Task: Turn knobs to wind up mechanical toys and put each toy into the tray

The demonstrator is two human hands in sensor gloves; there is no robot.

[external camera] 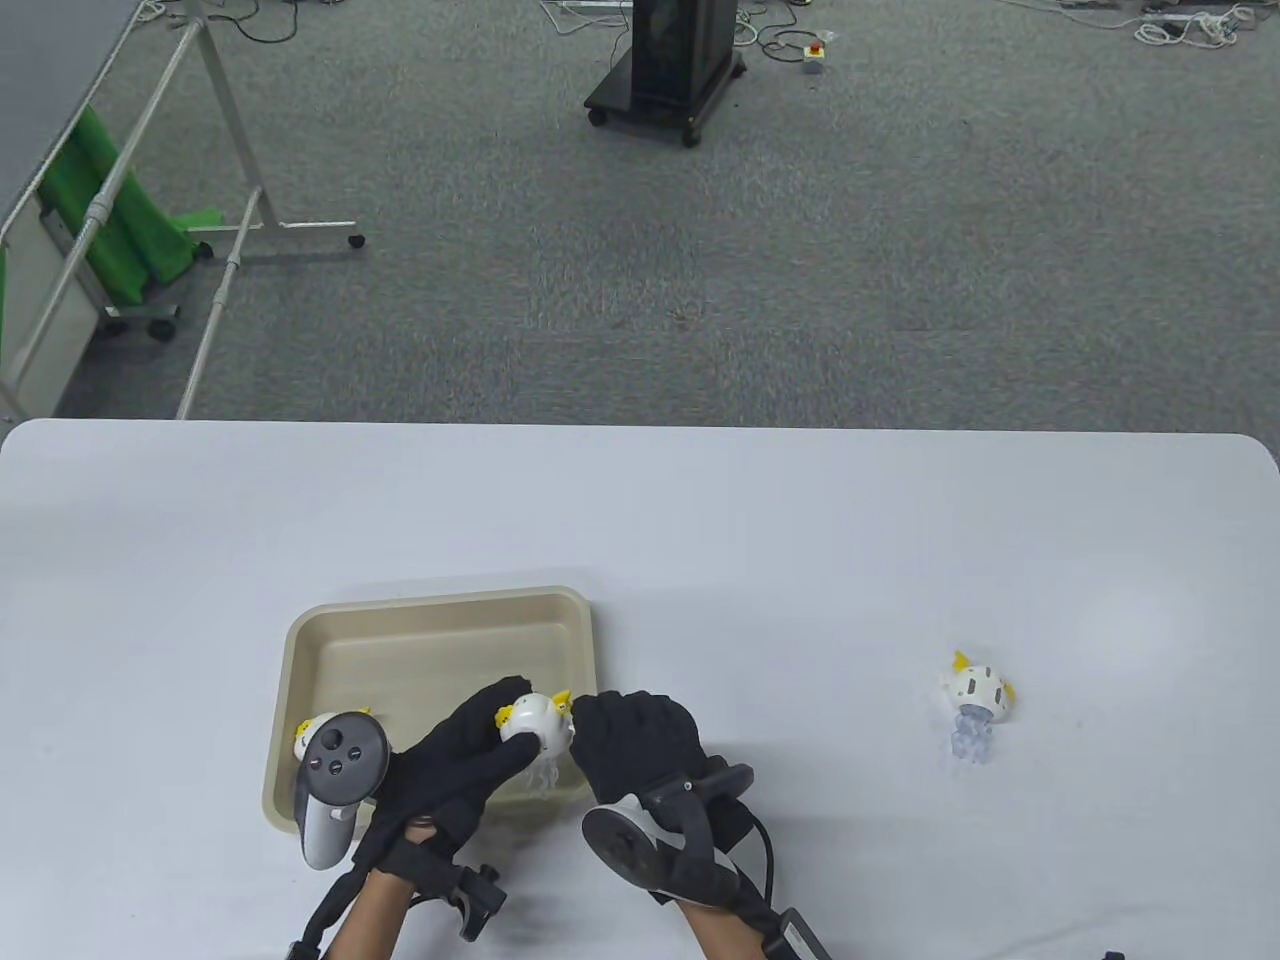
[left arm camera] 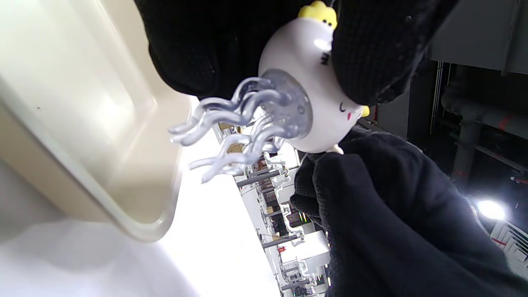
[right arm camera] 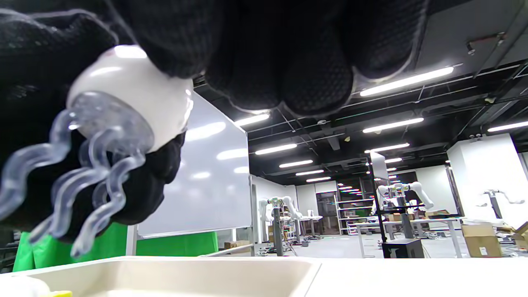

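Observation:
A white jellyfish toy (external camera: pixel 535 725) with yellow bumps and clear tentacles (left arm camera: pixel 231 136) is held above the near right corner of the beige tray (external camera: pixel 440 610). My left hand (external camera: pixel 497 722) grips its round body (left arm camera: pixel 305 95) from the left. My right hand (external camera: pixel 592 718) meets the toy's right side, fingertips (left arm camera: pixel 326 165) curled onto a small white knob (left arm camera: pixel 336 149). In the right wrist view the toy (right arm camera: pixel 132 99) hangs over the tray rim (right arm camera: pixel 173 260). A second toy (external camera: pixel 303 738) lies in the tray's near left corner, half hidden by the left tracker (external camera: pixel 335 780). A third toy (external camera: pixel 978 698) lies on the table at the right.
The white table (external camera: pixel 700 520) stretches wide behind and right of the tray. Beyond its far edge are grey carpet, a wheeled metal frame (external camera: pixel 230 200) with green cloth, and a black cart (external camera: pixel 670 70).

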